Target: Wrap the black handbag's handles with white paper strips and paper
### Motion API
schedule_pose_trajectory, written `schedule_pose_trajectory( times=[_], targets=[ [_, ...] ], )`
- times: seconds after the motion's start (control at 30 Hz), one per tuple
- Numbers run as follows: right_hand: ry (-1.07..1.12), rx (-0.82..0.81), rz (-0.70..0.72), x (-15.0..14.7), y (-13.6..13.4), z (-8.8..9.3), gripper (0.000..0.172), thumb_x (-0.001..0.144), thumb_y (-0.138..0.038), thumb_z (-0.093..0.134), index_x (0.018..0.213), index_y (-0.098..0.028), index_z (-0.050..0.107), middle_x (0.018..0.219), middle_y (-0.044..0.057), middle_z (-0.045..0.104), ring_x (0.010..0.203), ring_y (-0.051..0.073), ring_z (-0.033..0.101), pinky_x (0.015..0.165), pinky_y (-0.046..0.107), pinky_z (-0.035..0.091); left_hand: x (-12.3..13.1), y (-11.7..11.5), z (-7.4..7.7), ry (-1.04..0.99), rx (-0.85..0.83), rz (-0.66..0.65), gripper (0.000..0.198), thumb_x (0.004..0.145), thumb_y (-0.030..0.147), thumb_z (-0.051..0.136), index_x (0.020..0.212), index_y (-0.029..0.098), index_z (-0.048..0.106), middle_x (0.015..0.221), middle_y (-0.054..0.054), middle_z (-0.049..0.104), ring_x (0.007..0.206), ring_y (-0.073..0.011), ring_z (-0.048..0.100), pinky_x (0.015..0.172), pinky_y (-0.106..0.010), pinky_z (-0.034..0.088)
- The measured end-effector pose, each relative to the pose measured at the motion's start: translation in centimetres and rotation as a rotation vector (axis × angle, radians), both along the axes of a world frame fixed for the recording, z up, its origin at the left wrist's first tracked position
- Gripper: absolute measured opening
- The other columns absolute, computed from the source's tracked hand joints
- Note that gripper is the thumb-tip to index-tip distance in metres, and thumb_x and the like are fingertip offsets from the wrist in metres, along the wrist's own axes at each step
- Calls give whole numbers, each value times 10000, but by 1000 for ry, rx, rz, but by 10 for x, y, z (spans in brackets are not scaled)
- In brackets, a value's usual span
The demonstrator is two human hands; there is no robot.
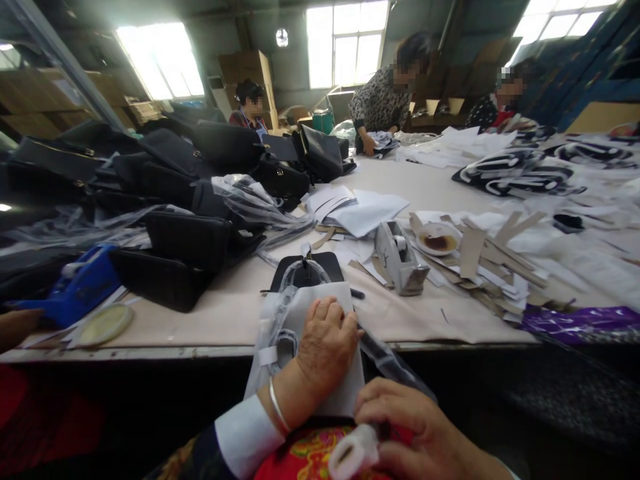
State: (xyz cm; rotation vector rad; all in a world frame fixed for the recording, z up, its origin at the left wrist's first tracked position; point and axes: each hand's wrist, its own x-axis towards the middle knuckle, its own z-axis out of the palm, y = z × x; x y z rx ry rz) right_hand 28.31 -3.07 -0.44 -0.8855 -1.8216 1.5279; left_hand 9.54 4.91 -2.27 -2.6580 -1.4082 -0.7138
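My left hand (327, 343), with a bangle at the wrist, lies flat on a white sheet (333, 295) with its fingers extended. Beneath the sheet is a black bag (330, 263) at the table's front edge, with a handle (287, 280) wrapped in clear plastic beside the sheet. Close to my body, at the lower right, my right hand (405, 423) has its fingers curled round a small white roll (353, 453). A strip of clear plastic (395, 363) trails from the bag toward my right hand.
A grey tape dispenser (400, 260) stands right of the bag, near a stained dish (437, 240) and cardboard strips (500, 267). Black bags (185, 247) are piled at left. A co-worker's hand (20, 327) touches a blue dispenser (85, 287). Other people work across the table (420, 183).
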Motion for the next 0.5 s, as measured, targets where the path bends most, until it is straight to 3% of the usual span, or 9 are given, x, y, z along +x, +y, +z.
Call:
schedule_pose_trajectory(
  times=[0.07,0.13,0.27,0.4,0.5],
  targets=[
    [-131,187,-55,-3,3,5,198,896,-248,714,1085,-204,757,1127,110,693,1017,232,651,908,317,527,0,-2,-2,-68,-73,3,140,964,240,575,1040,157,659,1050,-139,625,1179,-333,575,1015,-508,537],
    [-214,302,-216,-2,7,0,198,907,-245,690,1095,-208,740,1162,124,685,1035,245,658,896,324,545,-9,-3,-1,-182,-131,-24,184,978,205,509,1086,153,648,1086,-141,611,1123,-292,598,959,-452,574],
    [-325,321,-549,7,23,-27,245,948,-321,611,1138,-206,715,1204,141,676,1112,282,642,959,398,536,-37,5,17,-313,-195,-68,238,968,161,490,1163,132,623,1106,-137,599,1017,-241,615,922,-412,578],
    [-454,166,-528,8,35,-49,507,877,-340,650,1342,-139,623,1355,175,628,1276,340,562,1130,507,412,-51,30,34,-243,-191,-86,270,945,168,542,1199,129,625,1195,-153,593,1127,-272,588,1007,-456,532],
    [-487,38,-477,7,38,-49,507,860,-372,662,1312,-143,650,1327,162,658,1259,348,574,1135,514,384,-50,47,33,-130,-253,-98,372,874,155,630,1245,127,627,1260,-162,589,1187,-295,574,1058,-466,504]
  ],
)
